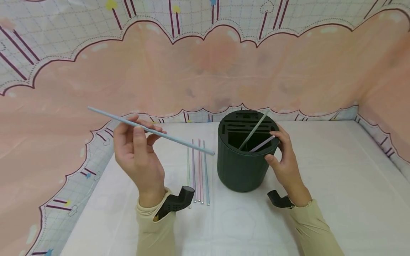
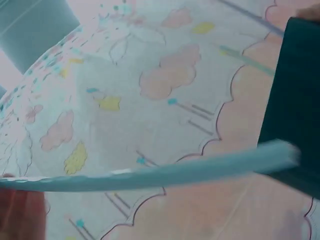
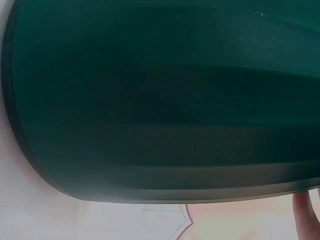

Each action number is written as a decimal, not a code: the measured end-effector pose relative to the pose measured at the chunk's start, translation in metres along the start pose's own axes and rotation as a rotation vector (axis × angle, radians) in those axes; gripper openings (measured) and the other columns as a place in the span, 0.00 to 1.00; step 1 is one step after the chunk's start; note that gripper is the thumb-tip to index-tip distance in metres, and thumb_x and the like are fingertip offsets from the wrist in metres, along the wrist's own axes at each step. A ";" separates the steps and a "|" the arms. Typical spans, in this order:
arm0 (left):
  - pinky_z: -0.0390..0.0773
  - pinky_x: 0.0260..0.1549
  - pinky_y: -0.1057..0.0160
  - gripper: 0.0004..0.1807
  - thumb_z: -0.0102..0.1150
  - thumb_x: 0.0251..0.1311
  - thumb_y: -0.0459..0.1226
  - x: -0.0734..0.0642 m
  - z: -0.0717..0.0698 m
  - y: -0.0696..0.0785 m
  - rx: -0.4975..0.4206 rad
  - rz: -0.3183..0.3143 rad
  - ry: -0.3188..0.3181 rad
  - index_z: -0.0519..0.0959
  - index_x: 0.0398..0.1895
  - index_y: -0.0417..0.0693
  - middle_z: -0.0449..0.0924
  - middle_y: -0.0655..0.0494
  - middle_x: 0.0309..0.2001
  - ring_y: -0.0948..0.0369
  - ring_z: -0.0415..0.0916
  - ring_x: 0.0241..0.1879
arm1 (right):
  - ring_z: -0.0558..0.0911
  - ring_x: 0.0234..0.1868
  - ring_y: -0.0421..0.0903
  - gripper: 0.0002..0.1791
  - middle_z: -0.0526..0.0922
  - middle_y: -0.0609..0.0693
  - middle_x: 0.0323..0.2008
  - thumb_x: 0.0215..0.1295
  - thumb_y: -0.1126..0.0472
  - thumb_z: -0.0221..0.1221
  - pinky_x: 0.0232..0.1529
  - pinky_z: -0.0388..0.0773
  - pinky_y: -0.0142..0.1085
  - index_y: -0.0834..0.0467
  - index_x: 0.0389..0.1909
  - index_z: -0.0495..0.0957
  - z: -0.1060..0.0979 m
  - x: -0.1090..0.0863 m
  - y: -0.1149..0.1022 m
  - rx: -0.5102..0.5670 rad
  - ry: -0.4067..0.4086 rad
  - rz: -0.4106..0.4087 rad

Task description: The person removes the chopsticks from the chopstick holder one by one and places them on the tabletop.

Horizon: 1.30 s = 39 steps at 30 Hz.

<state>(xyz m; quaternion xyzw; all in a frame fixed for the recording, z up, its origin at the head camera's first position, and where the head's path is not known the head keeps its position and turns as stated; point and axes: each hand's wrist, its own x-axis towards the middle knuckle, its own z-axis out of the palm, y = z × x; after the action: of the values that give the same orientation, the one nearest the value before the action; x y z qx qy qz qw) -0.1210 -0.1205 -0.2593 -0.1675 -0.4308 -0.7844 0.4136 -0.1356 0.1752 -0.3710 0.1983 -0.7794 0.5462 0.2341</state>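
My left hand (image 1: 141, 156) pinches a light blue stick (image 1: 179, 141) between thumb and fingers, above the table and left of a dark green round holder (image 1: 240, 170). In the left wrist view the blue stick (image 2: 150, 177) crosses the frame, its blurred end in front of the green holder (image 2: 295, 110). My right hand (image 1: 285, 163) grips the holder's right rim, thumb on the near side. Inside the holder lean a pale green stick (image 1: 254, 129) and a pale purple stick (image 1: 262, 143). The right wrist view is mostly filled by the holder's wall (image 3: 160, 110).
Several thin coloured sticks (image 1: 200, 174) lie side by side on the white table (image 1: 346, 185), left of the holder. A peach cloth (image 1: 205, 78) with a cloud-shaped border hangs behind the table. Slots (image 1: 241, 125) cut the back of the holder's top.
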 end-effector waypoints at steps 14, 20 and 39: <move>0.81 0.30 0.65 0.12 0.51 0.64 0.38 -0.004 -0.034 -0.061 0.785 -0.447 -0.379 0.74 0.49 0.46 0.79 0.50 0.35 0.58 0.80 0.29 | 0.54 0.69 0.50 0.42 0.51 0.50 0.70 0.54 0.35 0.55 0.66 0.50 0.55 0.59 0.62 0.59 0.000 -0.003 -0.001 0.000 0.006 0.016; 0.81 0.28 0.65 0.16 0.51 0.64 0.37 -0.011 -0.047 -0.094 0.818 -0.573 -0.341 0.72 0.54 0.44 0.78 0.48 0.34 0.58 0.80 0.26 | 0.53 0.70 0.50 0.42 0.51 0.49 0.70 0.55 0.36 0.56 0.65 0.49 0.58 0.59 0.62 0.59 0.000 -0.003 0.000 0.005 0.003 0.015; 0.73 0.24 0.65 0.21 0.56 0.59 0.38 -0.040 -0.080 -0.153 1.268 -0.686 -0.566 0.73 0.57 0.47 0.82 0.51 0.39 0.57 0.78 0.29 | 0.52 0.70 0.50 0.42 0.50 0.49 0.70 0.54 0.36 0.56 0.66 0.47 0.58 0.58 0.62 0.59 0.000 -0.001 0.002 -0.008 0.004 0.029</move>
<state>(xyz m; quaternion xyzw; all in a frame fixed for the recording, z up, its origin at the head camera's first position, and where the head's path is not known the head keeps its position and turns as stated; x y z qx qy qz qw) -0.2110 -0.1218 -0.4119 0.0502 -0.9146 -0.3993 0.0384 -0.1357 0.1758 -0.3735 0.1849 -0.7839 0.5469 0.2285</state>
